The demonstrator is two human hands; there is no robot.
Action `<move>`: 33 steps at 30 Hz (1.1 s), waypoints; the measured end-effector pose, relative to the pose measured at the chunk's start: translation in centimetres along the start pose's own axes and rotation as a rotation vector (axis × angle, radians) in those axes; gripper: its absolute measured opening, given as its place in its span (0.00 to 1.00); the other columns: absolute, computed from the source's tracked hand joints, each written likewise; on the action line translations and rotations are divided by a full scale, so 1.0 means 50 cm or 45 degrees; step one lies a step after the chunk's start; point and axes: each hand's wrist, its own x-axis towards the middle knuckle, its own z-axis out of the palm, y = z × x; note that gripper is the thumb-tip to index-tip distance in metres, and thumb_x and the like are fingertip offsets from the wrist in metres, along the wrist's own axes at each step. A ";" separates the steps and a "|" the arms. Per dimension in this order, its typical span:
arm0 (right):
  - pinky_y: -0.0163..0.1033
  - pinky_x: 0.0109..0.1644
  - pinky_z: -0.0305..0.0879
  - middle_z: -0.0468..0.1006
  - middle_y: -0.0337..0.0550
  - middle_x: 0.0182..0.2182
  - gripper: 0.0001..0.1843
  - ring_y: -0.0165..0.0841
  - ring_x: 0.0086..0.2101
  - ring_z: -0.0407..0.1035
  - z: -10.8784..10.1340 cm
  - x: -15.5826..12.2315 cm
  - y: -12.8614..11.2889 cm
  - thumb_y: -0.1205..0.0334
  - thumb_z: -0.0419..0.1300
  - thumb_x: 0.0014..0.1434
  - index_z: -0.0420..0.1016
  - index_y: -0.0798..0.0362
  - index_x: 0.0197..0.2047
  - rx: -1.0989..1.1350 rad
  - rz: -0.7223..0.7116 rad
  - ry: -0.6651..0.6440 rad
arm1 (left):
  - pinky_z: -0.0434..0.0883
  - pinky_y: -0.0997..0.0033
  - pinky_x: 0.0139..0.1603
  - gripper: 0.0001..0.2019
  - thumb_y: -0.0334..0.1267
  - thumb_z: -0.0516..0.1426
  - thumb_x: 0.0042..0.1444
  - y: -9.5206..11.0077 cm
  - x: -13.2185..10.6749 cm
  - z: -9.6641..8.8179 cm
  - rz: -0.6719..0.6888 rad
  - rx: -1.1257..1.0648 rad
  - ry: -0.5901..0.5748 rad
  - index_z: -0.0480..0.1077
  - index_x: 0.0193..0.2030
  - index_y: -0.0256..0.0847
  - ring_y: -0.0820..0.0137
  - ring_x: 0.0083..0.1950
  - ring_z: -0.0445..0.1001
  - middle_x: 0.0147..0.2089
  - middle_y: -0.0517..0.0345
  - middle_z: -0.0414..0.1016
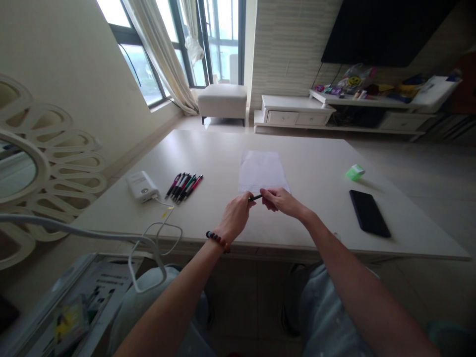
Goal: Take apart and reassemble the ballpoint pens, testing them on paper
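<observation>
Both hands hold one dark pen (255, 198) level above the near edge of a white sheet of paper (261, 170). My left hand (238, 214), with a bead bracelet at the wrist, pinches one end of the pen. My right hand (281, 201) is closed around the other end. The sheet lies flat in the middle of the pale table (316, 163). A row of several pens (184, 186) lies to the left of my hands.
A white power bank (142, 186) with a trailing cable sits at the left of the table. A black phone (369, 212) and a small green box (355, 172) lie at the right. Beyond the table stand a white ottoman (223, 100) and a low TV cabinet (297, 115).
</observation>
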 end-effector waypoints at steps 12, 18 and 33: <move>0.32 0.21 0.51 0.60 0.34 0.13 0.28 0.24 0.16 0.54 -0.001 0.000 -0.001 0.40 0.50 0.57 0.61 0.54 0.18 0.012 -0.015 0.037 | 0.63 0.72 0.34 0.07 0.37 0.51 0.61 -0.002 0.000 0.002 0.021 -0.019 0.009 0.67 0.44 0.42 0.66 0.36 0.75 0.34 0.55 0.77; 0.32 0.21 0.50 0.61 0.34 0.14 0.26 0.24 0.17 0.54 0.005 0.002 -0.002 0.42 0.52 0.57 0.63 0.54 0.20 0.031 -0.048 0.023 | 0.64 0.71 0.35 0.08 0.36 0.52 0.60 0.001 0.002 -0.004 -0.017 -0.023 -0.001 0.69 0.44 0.42 0.66 0.37 0.75 0.36 0.54 0.78; 0.37 0.36 0.66 0.76 0.40 0.35 0.19 0.31 0.30 0.69 0.069 -0.020 -0.033 0.65 0.60 0.53 0.71 0.46 0.49 -0.165 -0.392 0.204 | 0.72 0.63 0.47 0.14 0.39 0.41 0.65 -0.006 0.032 0.006 -0.788 -1.774 0.026 0.65 0.37 0.36 0.67 0.46 0.76 0.48 0.43 0.75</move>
